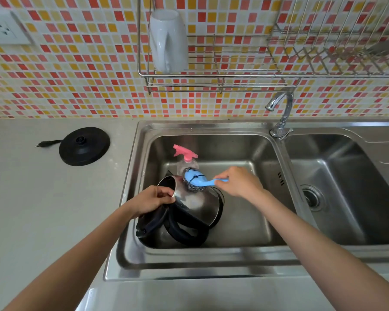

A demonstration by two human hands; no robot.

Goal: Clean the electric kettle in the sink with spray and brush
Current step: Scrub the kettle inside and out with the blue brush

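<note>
A steel electric kettle (195, 205) with a black handle lies tilted on its side in the left sink basin (240, 223). My left hand (151, 202) grips the kettle's open rim. My right hand (238, 181) holds the blue handle of a brush (197, 179) whose steel-wool head presses against the kettle's upper side. Just behind the kettle stands a clear spray bottle (185, 159) with a pink trigger head, partly hidden by the brush.
The black kettle base (84, 145) with its plug lies on the grey counter at left. A faucet (281, 113) rises between the two basins; the right basin (337, 189) has a drain. A wire rack (213, 72) with a white mug (167, 40) hangs above.
</note>
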